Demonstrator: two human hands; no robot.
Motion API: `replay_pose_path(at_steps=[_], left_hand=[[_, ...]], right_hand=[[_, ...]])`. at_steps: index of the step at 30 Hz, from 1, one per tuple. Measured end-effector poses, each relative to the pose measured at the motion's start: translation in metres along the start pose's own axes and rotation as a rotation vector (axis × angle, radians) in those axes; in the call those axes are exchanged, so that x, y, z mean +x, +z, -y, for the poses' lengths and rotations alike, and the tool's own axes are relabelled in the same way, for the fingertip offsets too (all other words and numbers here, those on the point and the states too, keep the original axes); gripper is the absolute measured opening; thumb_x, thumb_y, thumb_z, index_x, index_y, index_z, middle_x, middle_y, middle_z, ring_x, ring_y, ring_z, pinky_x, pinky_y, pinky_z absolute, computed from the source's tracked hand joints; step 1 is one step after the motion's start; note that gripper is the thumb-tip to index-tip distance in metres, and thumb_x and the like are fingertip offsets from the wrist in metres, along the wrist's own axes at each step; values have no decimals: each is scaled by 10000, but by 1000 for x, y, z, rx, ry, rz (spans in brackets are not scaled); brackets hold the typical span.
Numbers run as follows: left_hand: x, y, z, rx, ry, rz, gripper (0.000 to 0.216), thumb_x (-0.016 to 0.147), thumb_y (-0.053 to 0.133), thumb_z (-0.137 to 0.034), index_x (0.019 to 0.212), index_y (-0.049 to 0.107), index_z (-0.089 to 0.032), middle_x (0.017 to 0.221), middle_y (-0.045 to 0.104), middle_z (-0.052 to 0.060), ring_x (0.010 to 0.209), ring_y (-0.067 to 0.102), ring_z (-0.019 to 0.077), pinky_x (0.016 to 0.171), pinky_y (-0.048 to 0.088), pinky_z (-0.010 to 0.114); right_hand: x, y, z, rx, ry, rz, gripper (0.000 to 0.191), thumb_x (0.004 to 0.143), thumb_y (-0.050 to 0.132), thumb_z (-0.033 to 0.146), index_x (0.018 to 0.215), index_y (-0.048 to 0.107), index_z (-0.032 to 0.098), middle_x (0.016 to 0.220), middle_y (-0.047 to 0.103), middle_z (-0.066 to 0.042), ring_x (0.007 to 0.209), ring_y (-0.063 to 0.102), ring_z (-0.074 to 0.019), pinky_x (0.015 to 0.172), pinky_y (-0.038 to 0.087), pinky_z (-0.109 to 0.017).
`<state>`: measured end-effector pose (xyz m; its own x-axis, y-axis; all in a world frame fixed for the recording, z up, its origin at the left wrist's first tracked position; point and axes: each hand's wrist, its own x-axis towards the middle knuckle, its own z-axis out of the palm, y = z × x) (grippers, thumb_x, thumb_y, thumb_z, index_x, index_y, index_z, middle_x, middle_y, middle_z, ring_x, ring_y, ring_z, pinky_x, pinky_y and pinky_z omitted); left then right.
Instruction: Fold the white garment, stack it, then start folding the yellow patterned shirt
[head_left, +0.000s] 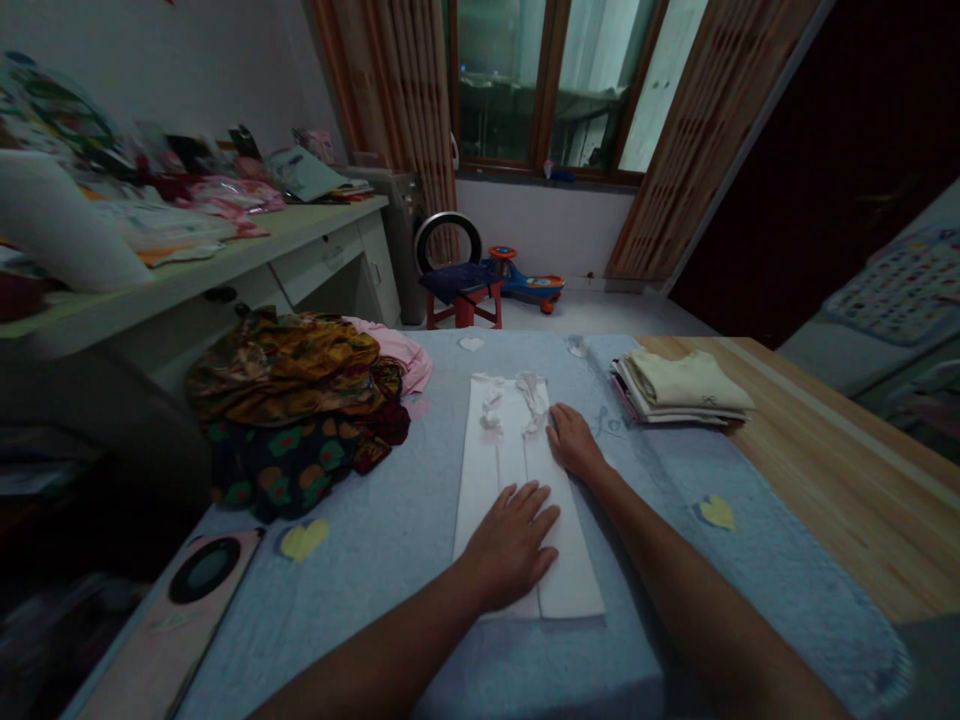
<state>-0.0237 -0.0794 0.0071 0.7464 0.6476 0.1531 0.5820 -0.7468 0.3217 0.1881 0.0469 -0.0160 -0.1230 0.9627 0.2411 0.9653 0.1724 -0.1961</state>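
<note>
A white garment [501, 470] lies folded into a long narrow strip on the blue blanket [390, 540]. My left hand [514, 545] rests flat on its near half, fingers spread and open. My right hand [574, 440] lies palm down on the strip's right edge near the far end, fingers together and flat. Neither hand holds anything.
A heap of patterned clothes [292, 410] sits at the left of the blanket, with a pink garment [401, 355] behind it. A stack of folded clothes [679, 390] lies at the right by the bare wooden surface [840, 480]. A cluttered desk [225, 260] stands at the left, a small stool [461, 285] beyond.
</note>
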Motion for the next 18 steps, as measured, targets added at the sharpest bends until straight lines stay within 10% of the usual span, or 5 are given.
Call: replay_pose_path(at_steps=[18], left_hand=[[-34, -19, -23, -299, 216, 9, 277, 907, 497, -164, 1157, 610, -201, 1348, 573, 92, 1275, 497, 218, 1089, 411, 407]], right_hand=[[-86, -35, 46, 61, -281, 88, 422, 939, 467, 238, 1340, 550, 136, 1464, 499, -143, 1378, 418, -234, 1157, 316, -404]])
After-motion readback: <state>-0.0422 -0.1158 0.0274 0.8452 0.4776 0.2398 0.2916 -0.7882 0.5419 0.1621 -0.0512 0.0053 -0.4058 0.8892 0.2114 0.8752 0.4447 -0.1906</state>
